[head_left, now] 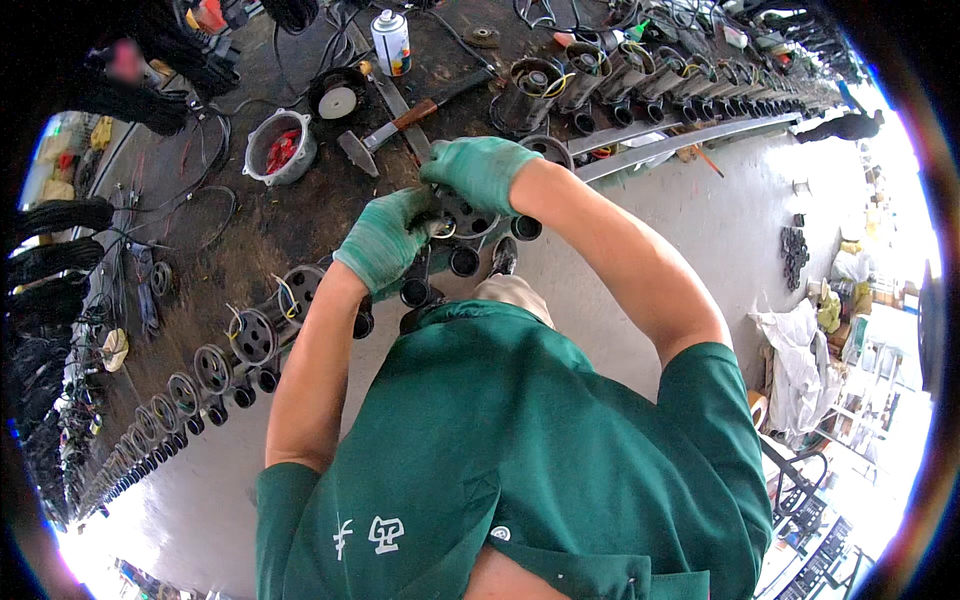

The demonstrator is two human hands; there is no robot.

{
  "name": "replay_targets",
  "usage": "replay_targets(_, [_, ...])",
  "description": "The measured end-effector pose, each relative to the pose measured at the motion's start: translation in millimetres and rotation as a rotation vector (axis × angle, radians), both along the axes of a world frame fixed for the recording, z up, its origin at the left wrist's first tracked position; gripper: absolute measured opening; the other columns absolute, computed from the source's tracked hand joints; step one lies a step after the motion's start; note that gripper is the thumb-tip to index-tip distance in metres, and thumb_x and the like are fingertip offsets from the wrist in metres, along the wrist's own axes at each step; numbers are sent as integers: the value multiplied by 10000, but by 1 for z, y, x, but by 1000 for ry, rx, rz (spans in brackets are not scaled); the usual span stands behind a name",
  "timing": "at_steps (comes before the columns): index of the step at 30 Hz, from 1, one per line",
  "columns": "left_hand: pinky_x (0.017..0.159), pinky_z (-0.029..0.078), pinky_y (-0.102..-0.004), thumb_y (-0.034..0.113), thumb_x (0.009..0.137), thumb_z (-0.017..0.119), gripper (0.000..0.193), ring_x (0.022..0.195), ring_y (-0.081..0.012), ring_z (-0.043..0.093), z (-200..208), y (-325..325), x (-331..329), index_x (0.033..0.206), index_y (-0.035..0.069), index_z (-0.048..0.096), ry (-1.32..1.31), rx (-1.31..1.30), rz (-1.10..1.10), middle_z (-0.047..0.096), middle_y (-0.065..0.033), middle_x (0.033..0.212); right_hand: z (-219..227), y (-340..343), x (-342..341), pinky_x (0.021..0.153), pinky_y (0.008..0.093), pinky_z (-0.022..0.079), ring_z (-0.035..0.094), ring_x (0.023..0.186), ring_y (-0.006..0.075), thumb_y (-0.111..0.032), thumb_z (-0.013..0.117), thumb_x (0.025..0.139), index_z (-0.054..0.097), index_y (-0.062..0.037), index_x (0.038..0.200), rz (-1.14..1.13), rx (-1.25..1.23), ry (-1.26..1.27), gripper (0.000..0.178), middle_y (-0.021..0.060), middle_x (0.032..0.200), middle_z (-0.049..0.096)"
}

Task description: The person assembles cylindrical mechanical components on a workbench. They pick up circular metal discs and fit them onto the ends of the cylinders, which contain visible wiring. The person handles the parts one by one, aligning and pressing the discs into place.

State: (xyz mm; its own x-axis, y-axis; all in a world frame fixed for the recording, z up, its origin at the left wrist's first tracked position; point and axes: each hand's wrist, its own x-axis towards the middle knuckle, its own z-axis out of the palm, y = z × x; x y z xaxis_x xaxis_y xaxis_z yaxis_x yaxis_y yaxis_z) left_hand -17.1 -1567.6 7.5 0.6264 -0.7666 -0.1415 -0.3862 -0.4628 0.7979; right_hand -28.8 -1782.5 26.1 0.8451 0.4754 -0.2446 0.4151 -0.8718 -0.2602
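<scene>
Both my hands wear green gloves and meet over a dark, round metal housing [465, 218] with holes in its face, at the near edge of the bench. My left hand [385, 238] is closed at the housing's left side, its fingertips beside a pale loop of wire [443, 233]. Over the far side of the housing, my right hand [478, 173] is closed too, fingers bent down. What either hand pinches is hidden by the gloves. A hammer [388, 135] with a wooden grip lies just beyond my hands.
Similar round metal housings [253, 336] with wires line the bench edge to the left; upright metal cylinders [535, 85] stand to the right. A grey metal pot [282, 150] holds red pieces. A spray can [391, 45] stands at the back. Metal rails [650, 150] stretch rightward.
</scene>
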Motion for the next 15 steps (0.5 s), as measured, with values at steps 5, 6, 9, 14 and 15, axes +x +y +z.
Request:
replay_targets(5, [867, 555, -392, 62, 916, 725, 273, 942, -283, 711, -19, 13, -3, 1181, 0, 700, 37, -102, 97, 733, -206, 1041, 0, -7, -29, 1055, 444, 524, 591, 1285, 382, -228, 890, 734, 478, -94, 1517, -73, 94, 129, 895, 173, 1426, 550])
replay_targets(6, [870, 556, -389, 58, 914, 728, 272, 942, -273, 710, -18, 13, -4, 1178, -1, 701, 49, -108, 100, 734, -201, 1038, -2, -5, -32, 1053, 446, 526, 593, 1280, 386, -210, 889, 732, 481, -98, 1512, -66, 62, 128, 888, 177, 1424, 550])
replay_targets(9, [876, 558, -377, 45, 908, 737, 270, 940, -244, 705, -17, 12, -4, 1171, -2, 703, 85, -129, 103, 737, -183, 1030, -3, 7, -30, 1046, 451, 534, 599, 1266, 397, -151, 875, 743, 506, -105, 1480, -56, -20, 177, 826, 199, 1413, 545])
replay_targets(14, [876, 559, -363, 21, 897, 742, 268, 925, -219, 689, -17, 10, -6, 1161, -10, 703, 108, -170, 76, 741, -158, 1030, -22, -2, -35, 1049, 448, 535, 606, 1255, 394, -128, 850, 765, 521, -107, 1458, 32, 76, -2, 767, 197, 1406, 549])
replay_targets(15, [877, 559, -363, 21, 899, 741, 267, 925, -216, 687, -18, 10, -6, 1161, -12, 703, 119, -164, 81, 741, -156, 1031, -25, -4, -37, 1051, 446, 535, 608, 1253, 393, -127, 846, 766, 525, -108, 1453, 50, 132, -58, 758, 196, 1402, 552])
